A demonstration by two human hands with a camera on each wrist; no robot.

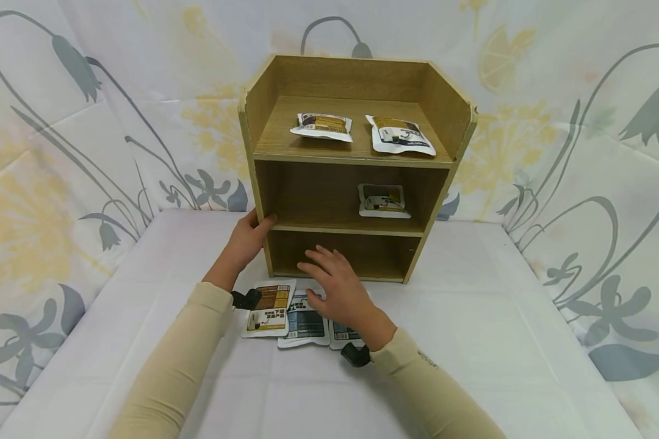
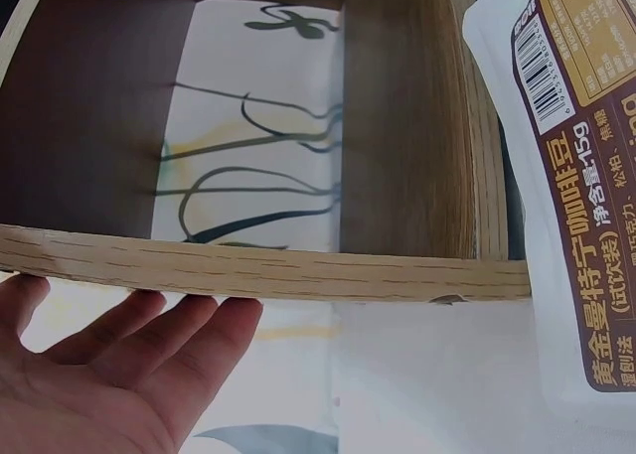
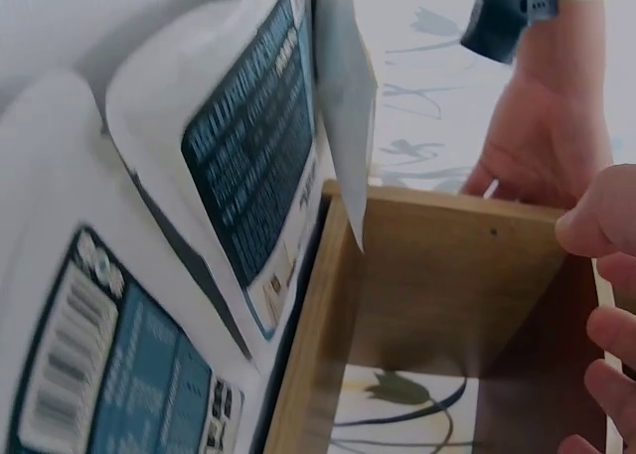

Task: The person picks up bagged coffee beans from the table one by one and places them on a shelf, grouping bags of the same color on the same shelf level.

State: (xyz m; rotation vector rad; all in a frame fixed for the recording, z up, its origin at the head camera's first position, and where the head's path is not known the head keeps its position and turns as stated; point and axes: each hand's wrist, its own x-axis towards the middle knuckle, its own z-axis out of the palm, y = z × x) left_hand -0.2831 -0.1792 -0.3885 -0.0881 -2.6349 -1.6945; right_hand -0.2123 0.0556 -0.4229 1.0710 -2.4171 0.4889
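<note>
Head view, and the left hand (image 1: 244, 241) grips the edge of the wooden shelf (image 1: 313, 198) at eight o'clock from its middle, thumb over the front! Down at six, the right hand (image 1: 337, 289) hangs with fingers spread and loosely bent. Three packets (image 1: 304, 326) lie at seven on the white cloth (image 1: 450, 360); two more (image 1: 401, 135) sit up at twelve, another (image 1: 384, 201) at four.

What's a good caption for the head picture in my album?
Left hand holds the wooden shelf; right hand spreads near packets.
</note>
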